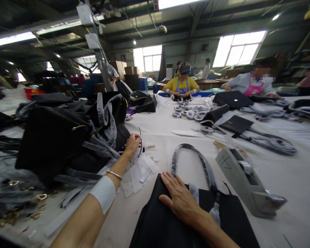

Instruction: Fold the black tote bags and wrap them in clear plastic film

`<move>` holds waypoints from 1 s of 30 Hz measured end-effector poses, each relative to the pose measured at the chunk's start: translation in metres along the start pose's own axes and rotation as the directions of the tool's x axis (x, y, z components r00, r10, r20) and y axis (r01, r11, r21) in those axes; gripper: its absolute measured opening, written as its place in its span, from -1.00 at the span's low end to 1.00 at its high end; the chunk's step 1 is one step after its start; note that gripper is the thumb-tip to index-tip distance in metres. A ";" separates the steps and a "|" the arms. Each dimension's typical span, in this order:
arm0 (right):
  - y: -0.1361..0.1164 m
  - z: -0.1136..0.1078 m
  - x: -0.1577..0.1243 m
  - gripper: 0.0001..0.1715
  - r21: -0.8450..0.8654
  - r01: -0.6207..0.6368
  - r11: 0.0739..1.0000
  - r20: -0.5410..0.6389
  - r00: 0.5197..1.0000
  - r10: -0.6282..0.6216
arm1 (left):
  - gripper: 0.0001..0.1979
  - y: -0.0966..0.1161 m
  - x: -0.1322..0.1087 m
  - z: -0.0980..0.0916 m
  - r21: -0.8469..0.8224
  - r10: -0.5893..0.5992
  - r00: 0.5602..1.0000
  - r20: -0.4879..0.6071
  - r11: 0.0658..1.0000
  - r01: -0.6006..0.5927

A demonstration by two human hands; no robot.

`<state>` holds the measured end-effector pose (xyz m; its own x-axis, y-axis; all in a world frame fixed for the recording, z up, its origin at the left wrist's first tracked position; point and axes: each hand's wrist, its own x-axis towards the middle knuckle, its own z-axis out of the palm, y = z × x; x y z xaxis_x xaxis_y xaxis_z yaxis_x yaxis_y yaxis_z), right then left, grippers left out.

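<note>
A black handbag (155, 220) lies in front of me with its plastic-wrapped handle (191, 146) looping away across the table. My right hand (179, 196) rests flat on the bag's upper part, fingers stretched out, holding nothing. Farther off to the left, my left hand (133, 143) pinches a thin black strip (140, 146), beside the heap of black bags (51, 141). White paper slips (138, 174) are scattered on the table just below that hand.
A grey tape dispenser (248, 182) stands right of the bag. Gold-coloured metal fittings (12, 217) lie at the lower left. Wrapped handles (191, 112) and more black bags (235, 123) cover the far right. Across the table sit a person in yellow (182, 84) and another in a pink apron (254, 88).
</note>
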<state>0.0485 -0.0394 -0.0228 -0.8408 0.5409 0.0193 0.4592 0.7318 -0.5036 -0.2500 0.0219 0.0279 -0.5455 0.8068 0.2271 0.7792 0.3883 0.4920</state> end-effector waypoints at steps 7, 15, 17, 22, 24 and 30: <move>-0.005 -0.006 0.000 -0.12 0.048 -0.017 0.999 0.007 1.000 0.016 | -0.55 0.019 -0.030 0.035 0.069 0.319 0.948 -0.014 0.946 -0.318; -0.002 -0.004 0.000 -0.13 0.122 0.005 0.993 -0.021 1.000 -0.003 | -0.51 0.002 -0.088 0.081 0.234 0.568 0.769 0.294 0.737 -0.634; -0.002 -0.005 -0.001 -0.14 0.122 0.007 0.992 -0.025 1.000 -0.004 | -0.52 -0.008 -0.079 0.076 0.268 0.563 0.773 0.293 0.728 -0.632; -0.003 -0.005 0.002 -0.14 0.140 -0.008 0.990 -0.009 1.000 0.009 | -0.53 -0.002 -0.056 0.060 0.253 0.480 0.806 0.345 0.780 -0.573; -0.003 -0.013 0.002 -0.13 0.203 -0.015 0.979 0.015 1.000 0.012 | -0.51 0.010 -0.057 0.050 0.242 0.470 0.810 0.351 0.790 -0.563; -0.003 -0.085 -0.029 -0.18 0.403 -0.060 0.913 -0.046 0.995 0.085 | -0.60 0.038 -0.112 -0.003 0.077 0.648 0.689 0.326 0.708 -0.702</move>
<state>0.0957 -0.0214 0.0519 -0.7848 0.6195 0.0158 0.3542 0.4693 -0.8089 -0.1608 -0.0550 0.0240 0.2297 0.9523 0.2011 0.9584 -0.2573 0.1238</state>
